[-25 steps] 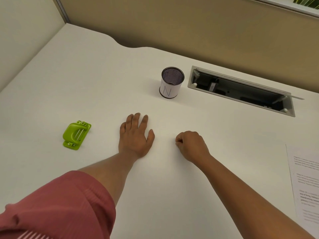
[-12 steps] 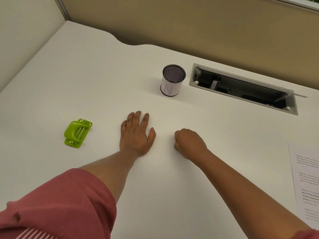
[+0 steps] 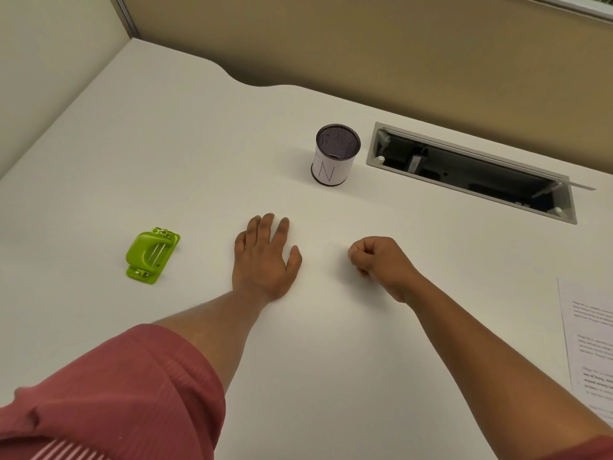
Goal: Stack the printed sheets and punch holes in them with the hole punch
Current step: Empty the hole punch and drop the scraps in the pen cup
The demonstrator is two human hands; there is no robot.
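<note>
A lime-green hole punch (image 3: 151, 254) lies on the white desk at the left. My left hand (image 3: 263, 258) rests flat on the desk, palm down, fingers slightly spread, to the right of the punch and apart from it. My right hand (image 3: 381, 262) is curled into a fist on the desk, holding nothing that I can see. Printed sheets (image 3: 592, 340) lie at the right edge of the view, partly cut off, well right of my right forearm.
A mesh pen cup (image 3: 335, 157) with a white label stands behind my hands. To its right an open cable tray (image 3: 471, 172) is sunk into the desk (image 3: 166, 154). Beige partition walls close the back and left sides.
Both hands stay almost where they were; the right fist has shifted slightly. The view has tilted a little, so everything sits slightly higher and to the right.
</note>
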